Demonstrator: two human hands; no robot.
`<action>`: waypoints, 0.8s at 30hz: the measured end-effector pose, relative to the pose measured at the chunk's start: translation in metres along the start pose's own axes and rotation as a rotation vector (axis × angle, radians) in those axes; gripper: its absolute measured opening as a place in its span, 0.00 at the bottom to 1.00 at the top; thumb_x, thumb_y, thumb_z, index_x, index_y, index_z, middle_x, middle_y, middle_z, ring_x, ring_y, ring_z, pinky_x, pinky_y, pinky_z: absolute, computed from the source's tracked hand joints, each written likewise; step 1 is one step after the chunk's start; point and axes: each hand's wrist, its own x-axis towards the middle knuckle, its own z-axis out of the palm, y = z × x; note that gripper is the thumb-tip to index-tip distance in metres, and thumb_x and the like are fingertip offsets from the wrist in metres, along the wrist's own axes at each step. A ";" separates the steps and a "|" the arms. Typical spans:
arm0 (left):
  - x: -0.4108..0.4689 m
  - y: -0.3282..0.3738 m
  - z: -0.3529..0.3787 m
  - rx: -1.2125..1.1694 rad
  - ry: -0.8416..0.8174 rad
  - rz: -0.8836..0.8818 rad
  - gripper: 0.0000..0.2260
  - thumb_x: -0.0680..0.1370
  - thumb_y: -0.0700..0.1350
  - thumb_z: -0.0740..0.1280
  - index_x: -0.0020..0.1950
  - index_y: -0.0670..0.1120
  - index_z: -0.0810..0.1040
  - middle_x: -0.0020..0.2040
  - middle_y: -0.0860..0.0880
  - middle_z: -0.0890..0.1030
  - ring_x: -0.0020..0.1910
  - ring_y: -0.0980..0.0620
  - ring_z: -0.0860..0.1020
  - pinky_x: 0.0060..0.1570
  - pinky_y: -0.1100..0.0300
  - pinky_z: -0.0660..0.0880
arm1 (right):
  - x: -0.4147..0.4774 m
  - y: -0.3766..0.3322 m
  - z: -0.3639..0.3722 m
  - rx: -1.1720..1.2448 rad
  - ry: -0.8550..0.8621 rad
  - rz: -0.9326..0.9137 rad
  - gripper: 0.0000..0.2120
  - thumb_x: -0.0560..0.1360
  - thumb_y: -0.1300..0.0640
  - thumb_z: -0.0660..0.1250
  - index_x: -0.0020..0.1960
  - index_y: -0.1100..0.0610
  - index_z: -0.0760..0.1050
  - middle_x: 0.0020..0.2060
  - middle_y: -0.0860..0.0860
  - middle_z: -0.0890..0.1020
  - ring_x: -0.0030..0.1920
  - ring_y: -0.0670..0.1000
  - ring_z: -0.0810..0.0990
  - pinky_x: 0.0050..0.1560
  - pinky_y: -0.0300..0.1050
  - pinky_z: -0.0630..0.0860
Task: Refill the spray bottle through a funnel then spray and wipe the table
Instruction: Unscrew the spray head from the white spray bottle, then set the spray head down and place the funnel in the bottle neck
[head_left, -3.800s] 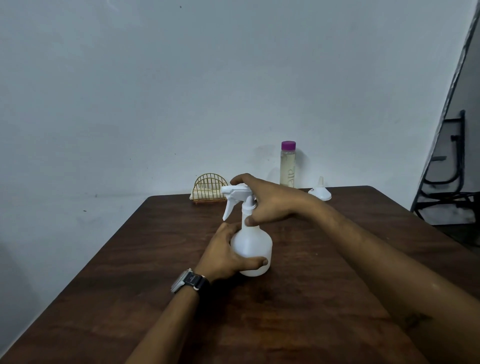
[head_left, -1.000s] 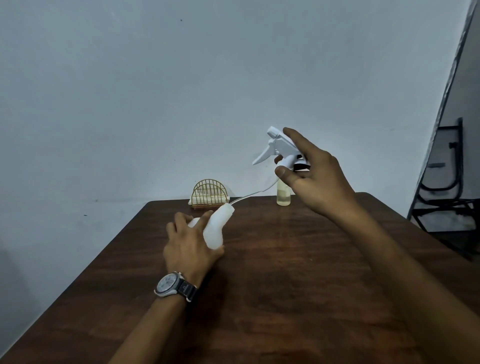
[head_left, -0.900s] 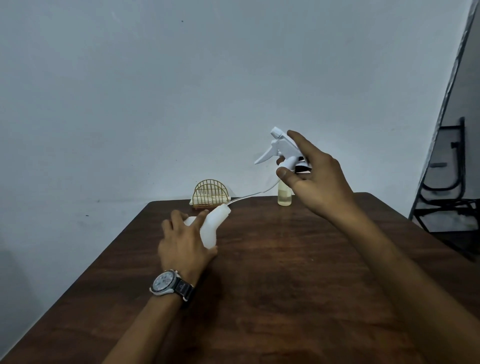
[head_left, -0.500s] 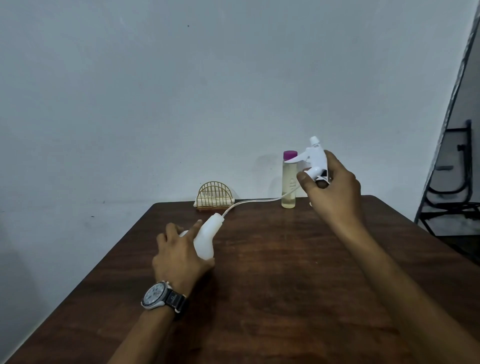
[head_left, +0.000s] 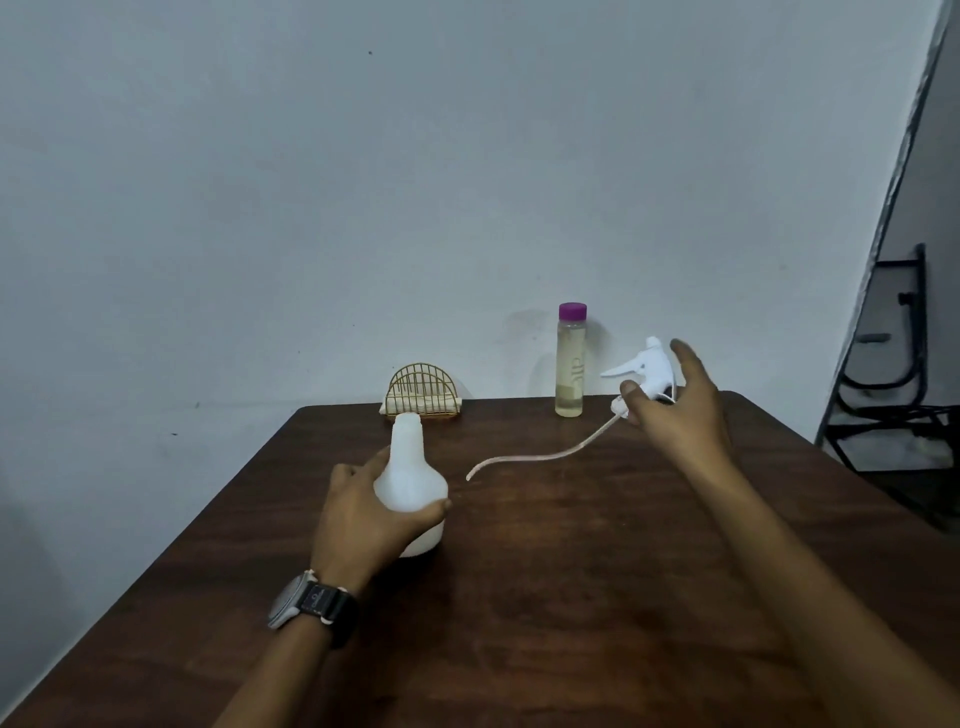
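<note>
**Operator:** Item 1, near zone. Report the left hand.

**Technician:** The left hand (head_left: 369, 514), with a black-strapped wristwatch (head_left: 311, 605) on its wrist, is at the near left-centre of the dark brown wooden table (head_left: 571, 597). Its fingers and thumb are wrapped round the bulbous base of the white translucent plastic spray bottle (head_left: 410, 488). The bottle stands upright on the table. Its narrow neck is uncapped.

**Operator:** Item 2, middle zone.

**Technician:** A thin pale dip tube (head_left: 545, 457) runs from a free end just right of the bottle toward the far right. There it joins the white plastic trigger spray head (head_left: 649, 366).

**Operator:** Item 3. Right hand status.

**Technician:** The right hand (head_left: 675, 415) is at the far right, with the forefinger and thumb extended on either side of the spray head. The nozzle points left. I cannot tell whether the fingers pinch the head or stand free of it.

**Operator:** Item 4, far zone.

**Technician:** A tall clear bottle with a purple cap (head_left: 570, 364), holding pale yellowish liquid, stands at the far edge, just left of the spray head. A gold wire arched holder (head_left: 422, 397) sits further left on the same edge, beyond the spray bottle. A black metal frame (head_left: 893, 338) stands off the table at far right.
</note>
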 end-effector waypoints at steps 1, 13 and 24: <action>0.000 0.001 0.003 -0.030 -0.019 0.019 0.44 0.61 0.69 0.78 0.74 0.59 0.73 0.58 0.52 0.72 0.55 0.53 0.74 0.55 0.54 0.77 | 0.005 0.004 0.000 0.002 -0.035 0.069 0.33 0.77 0.60 0.75 0.79 0.57 0.66 0.74 0.55 0.74 0.63 0.57 0.80 0.64 0.53 0.78; -0.008 0.009 0.036 -0.238 -0.176 0.137 0.46 0.59 0.68 0.78 0.76 0.57 0.71 0.67 0.58 0.78 0.63 0.54 0.77 0.63 0.49 0.79 | 0.029 0.040 0.009 -0.165 -0.592 0.463 0.23 0.78 0.73 0.59 0.73 0.66 0.71 0.39 0.54 0.80 0.34 0.48 0.77 0.43 0.44 0.82; -0.004 0.008 0.048 -0.248 -0.138 0.196 0.43 0.60 0.67 0.80 0.73 0.56 0.75 0.62 0.61 0.80 0.58 0.58 0.79 0.54 0.63 0.77 | 0.031 0.077 0.037 -0.430 -0.759 0.331 0.23 0.79 0.65 0.69 0.73 0.62 0.71 0.41 0.55 0.83 0.32 0.48 0.77 0.32 0.40 0.73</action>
